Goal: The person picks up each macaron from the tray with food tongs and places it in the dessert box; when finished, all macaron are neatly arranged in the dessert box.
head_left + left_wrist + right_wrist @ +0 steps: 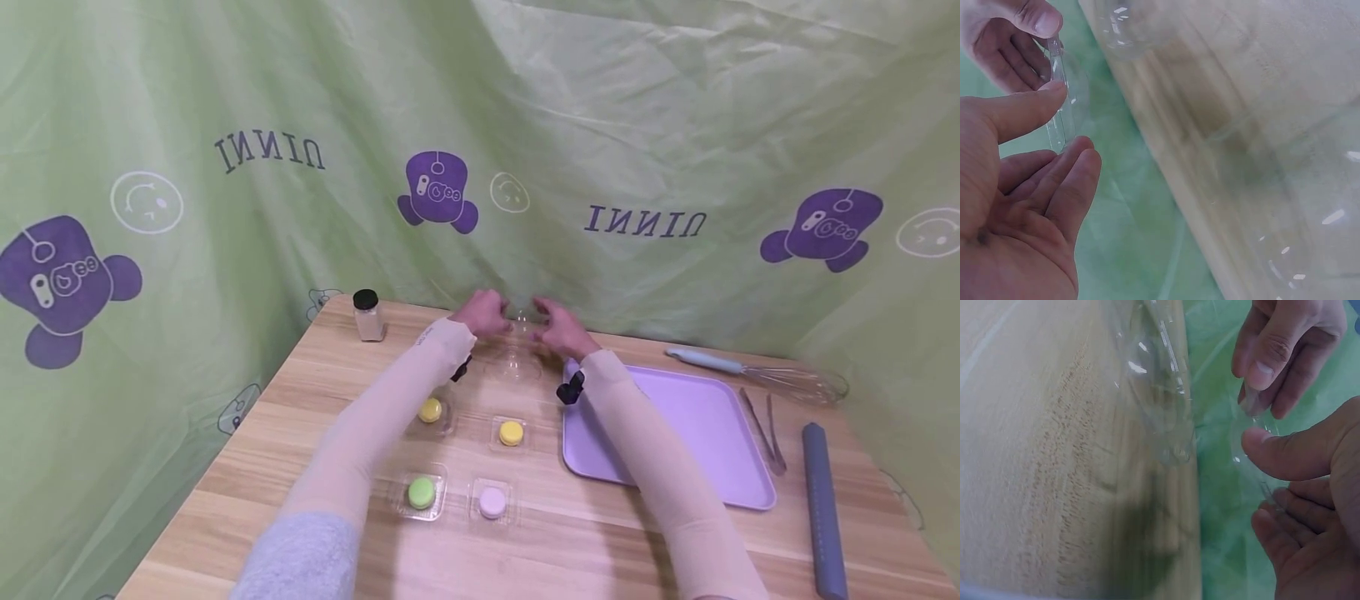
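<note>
soft light, hazy wrist views

A clear plastic shell (1077, 103) gleams at 1 o'clock from four macarons: yellow macarons (512, 433) at 11 and 2 o'clock in the cluster, a lilac-pink macaron (492, 503) at 5, a green macaron (422, 493) at 8. At 3 o'clock from them lies a plain lavender tray (705, 425), with a light-blue whisk handle (708, 361) at its 2 o'clock and a slate-blue rolling pin (825, 508) at 4. Brown grain streaks the wooden tabletop (570, 542); at 12 o'clock, purple cartoon bears, purple lettering and white smiley faces pattern a pale-green curtain (525, 100).
</note>
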Tool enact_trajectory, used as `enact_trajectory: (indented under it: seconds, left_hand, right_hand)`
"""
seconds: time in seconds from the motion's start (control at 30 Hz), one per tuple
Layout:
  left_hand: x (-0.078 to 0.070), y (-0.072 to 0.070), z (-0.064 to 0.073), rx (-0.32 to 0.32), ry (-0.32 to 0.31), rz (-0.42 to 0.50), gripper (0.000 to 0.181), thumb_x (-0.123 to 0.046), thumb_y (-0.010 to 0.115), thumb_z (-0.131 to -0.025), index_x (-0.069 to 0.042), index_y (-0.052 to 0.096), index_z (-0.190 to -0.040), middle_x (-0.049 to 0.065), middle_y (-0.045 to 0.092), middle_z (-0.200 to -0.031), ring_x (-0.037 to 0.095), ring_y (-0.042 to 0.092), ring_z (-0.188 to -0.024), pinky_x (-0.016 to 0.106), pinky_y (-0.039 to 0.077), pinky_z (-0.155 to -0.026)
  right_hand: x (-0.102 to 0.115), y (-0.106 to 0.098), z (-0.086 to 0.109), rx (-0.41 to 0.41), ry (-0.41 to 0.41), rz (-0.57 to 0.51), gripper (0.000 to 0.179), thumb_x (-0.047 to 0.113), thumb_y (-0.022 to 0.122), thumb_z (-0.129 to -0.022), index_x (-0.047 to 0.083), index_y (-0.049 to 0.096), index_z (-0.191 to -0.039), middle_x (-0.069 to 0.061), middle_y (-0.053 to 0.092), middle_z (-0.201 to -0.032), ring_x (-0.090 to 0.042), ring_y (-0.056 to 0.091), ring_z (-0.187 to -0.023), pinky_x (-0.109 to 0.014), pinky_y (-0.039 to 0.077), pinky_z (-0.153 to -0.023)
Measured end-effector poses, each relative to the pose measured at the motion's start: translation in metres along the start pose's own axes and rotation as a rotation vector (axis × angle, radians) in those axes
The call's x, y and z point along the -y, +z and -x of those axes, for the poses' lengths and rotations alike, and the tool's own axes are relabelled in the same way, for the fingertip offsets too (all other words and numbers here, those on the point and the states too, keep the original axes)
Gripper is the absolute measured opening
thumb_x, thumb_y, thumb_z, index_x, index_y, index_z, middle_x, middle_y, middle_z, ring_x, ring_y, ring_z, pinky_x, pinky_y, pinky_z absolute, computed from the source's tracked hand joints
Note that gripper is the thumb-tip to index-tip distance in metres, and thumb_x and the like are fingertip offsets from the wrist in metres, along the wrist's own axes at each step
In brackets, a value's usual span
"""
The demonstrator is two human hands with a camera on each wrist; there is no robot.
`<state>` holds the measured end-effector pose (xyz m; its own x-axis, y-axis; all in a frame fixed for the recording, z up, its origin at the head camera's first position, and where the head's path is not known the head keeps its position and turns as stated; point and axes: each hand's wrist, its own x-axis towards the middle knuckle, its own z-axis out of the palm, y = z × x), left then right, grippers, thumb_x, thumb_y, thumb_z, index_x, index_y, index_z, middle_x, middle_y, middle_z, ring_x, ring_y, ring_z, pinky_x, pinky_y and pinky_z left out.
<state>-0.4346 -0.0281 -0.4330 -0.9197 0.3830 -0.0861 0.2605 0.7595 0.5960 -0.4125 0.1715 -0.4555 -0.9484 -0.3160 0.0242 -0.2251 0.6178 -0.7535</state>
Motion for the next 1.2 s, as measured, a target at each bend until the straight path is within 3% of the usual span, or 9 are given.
enact_trajectory:
  seconds: [0.17, 0.27, 0.33, 0.4, 0.5, 0.63, 0.77, 0.9, 1.2]
  left_hand:
    - [-0.002, -0.011, 0.011, -0.084, 0.090, 0.086, 0.050, -0.026, 0.079, -0.088, 0.000, 0.064, -0.128, 0.018, 0.072, -0.119, 0.027, 0.070, -0.101, 0.037, 0.062, -0.087]
    - [-0.006, -0.024, 0.028, -0.127, 0.096, 0.274, 0.073, -0.038, 0.075, -0.090, 0.001, 0.048, -0.146, 0.020, 0.062, -0.139, 0.034, 0.063, -0.123, 0.045, 0.055, -0.106]
    - [-0.010, -0.034, 0.041, -0.119, 0.073, 0.444, 0.074, -0.043, 0.069, -0.094, 0.001, 0.045, -0.148, 0.022, 0.059, -0.142, 0.037, 0.060, -0.128, 0.049, 0.051, -0.111]
    - [-0.014, -0.042, 0.054, -0.082, 0.046, 0.622, 0.073, -0.046, 0.062, -0.098, 0.002, 0.043, -0.148, 0.025, 0.057, -0.142, 0.041, 0.058, -0.129, 0.050, 0.048, -0.114]
    - [-0.018, -0.050, 0.069, 0.030, 0.010, 0.867, 0.075, -0.050, 0.052, -0.102, 0.007, 0.039, -0.149, 0.031, 0.053, -0.142, 0.047, 0.054, -0.132, 0.049, 0.047, -0.116]
    - [-0.024, -0.056, 0.083, 0.226, -0.013, 1.077, 0.081, -0.055, 0.043, -0.102, 0.010, 0.034, -0.149, 0.037, 0.048, -0.145, 0.050, 0.050, -0.136, 0.048, 0.047, -0.116]
    - [-0.028, -0.059, 0.091, 0.350, 0.006, 1.106, 0.083, -0.059, 0.044, -0.100, 0.011, 0.040, -0.146, 0.036, 0.054, -0.140, 0.046, 0.057, -0.131, 0.046, 0.050, -0.113]
    - [-0.029, -0.059, 0.095, 0.412, 0.040, 1.060, 0.083, -0.059, 0.051, -0.097, 0.010, 0.045, -0.142, 0.033, 0.061, -0.132, 0.039, 0.067, -0.119, 0.045, 0.053, -0.109]
    - [-0.029, -0.052, 0.099, 0.427, 0.062, 1.022, 0.061, -0.037, 0.050, -0.100, 0.011, 0.047, -0.139, 0.031, 0.061, -0.131, 0.032, 0.071, -0.110, 0.047, 0.053, -0.110]
  right_hand:
    - [0.007, -0.004, 0.009, -0.088, -0.070, 0.028, 0.088, -0.001, 0.074, -0.084, 0.004, 0.028, -0.158, -0.023, 0.039, -0.159, -0.046, 0.048, -0.137, -0.055, 0.048, -0.113]
    - [0.013, -0.008, 0.018, -0.195, -0.173, 0.152, 0.088, 0.001, 0.078, -0.082, 0.003, 0.031, -0.156, -0.022, 0.043, -0.156, -0.043, 0.047, -0.138, -0.055, 0.043, -0.117]
    - [0.018, -0.011, 0.025, -0.279, -0.280, 0.244, 0.088, 0.001, 0.080, -0.079, 0.000, 0.034, -0.154, -0.023, 0.044, -0.155, -0.042, 0.045, -0.140, -0.054, 0.039, -0.121]
    - [0.024, -0.014, 0.033, -0.367, -0.430, 0.337, 0.087, -0.002, 0.080, -0.077, -0.004, 0.036, -0.152, -0.025, 0.045, -0.153, -0.041, 0.043, -0.142, -0.052, 0.036, -0.124]
    - [0.032, -0.017, 0.045, -0.509, -0.699, 0.468, 0.082, -0.008, 0.077, -0.074, -0.009, 0.041, -0.148, -0.028, 0.048, -0.149, -0.042, 0.046, -0.140, -0.048, 0.038, -0.123]
    - [0.043, -0.017, 0.058, -0.681, -1.024, 0.683, 0.064, -0.010, 0.067, -0.082, -0.011, 0.047, -0.143, -0.027, 0.054, -0.144, -0.040, 0.054, -0.133, -0.044, 0.045, -0.119]
    - [0.052, -0.013, 0.065, -0.770, -1.196, 0.833, 0.046, -0.005, 0.058, -0.093, -0.010, 0.052, -0.138, -0.025, 0.058, -0.143, -0.038, 0.059, -0.131, -0.042, 0.050, -0.114]
    - [0.055, -0.010, 0.068, -0.805, -1.229, 0.852, 0.042, -0.006, 0.054, -0.095, -0.009, 0.055, -0.136, -0.024, 0.059, -0.141, -0.036, 0.060, -0.129, -0.041, 0.050, -0.113]
    - [0.050, -0.009, 0.072, -0.811, -1.264, 0.892, 0.045, -0.010, 0.055, -0.091, -0.006, 0.057, -0.136, -0.021, 0.062, -0.138, -0.034, 0.061, -0.127, -0.038, 0.052, -0.111]
